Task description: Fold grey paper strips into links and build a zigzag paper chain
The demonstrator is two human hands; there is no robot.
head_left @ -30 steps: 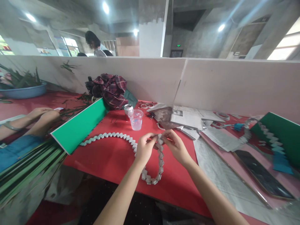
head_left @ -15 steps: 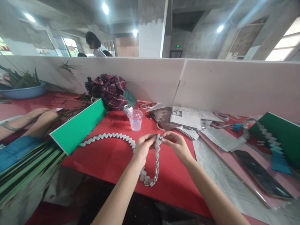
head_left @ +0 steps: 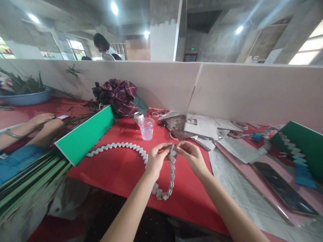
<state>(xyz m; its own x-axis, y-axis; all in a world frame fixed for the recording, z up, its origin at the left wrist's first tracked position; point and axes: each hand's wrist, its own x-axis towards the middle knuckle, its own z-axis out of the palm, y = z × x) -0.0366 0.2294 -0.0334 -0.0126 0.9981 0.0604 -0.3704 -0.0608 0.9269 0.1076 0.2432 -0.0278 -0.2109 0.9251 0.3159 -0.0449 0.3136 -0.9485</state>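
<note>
A long chain of folded grey paper links [head_left: 118,146] lies in a curve across the red table [head_left: 121,171] and loops down near the front edge. My left hand [head_left: 155,158] and my right hand [head_left: 191,156] both pinch the raised end of this chain, fingers closed on it, a little above the table. The chain hangs from my fingers in a loop below them.
A clear plastic cup [head_left: 146,128] and a small can [head_left: 138,117] stand behind the chain. A green board [head_left: 85,135] leans at the left, plaid cloth [head_left: 118,95] behind it. Newspapers [head_left: 202,126] and a dark phone [head_left: 282,188] lie right. Another person's hands [head_left: 45,122] rest at far left.
My hands stay pinched on the chain's end with slight shifts. The hanging loop narrowed, then widened again.
</note>
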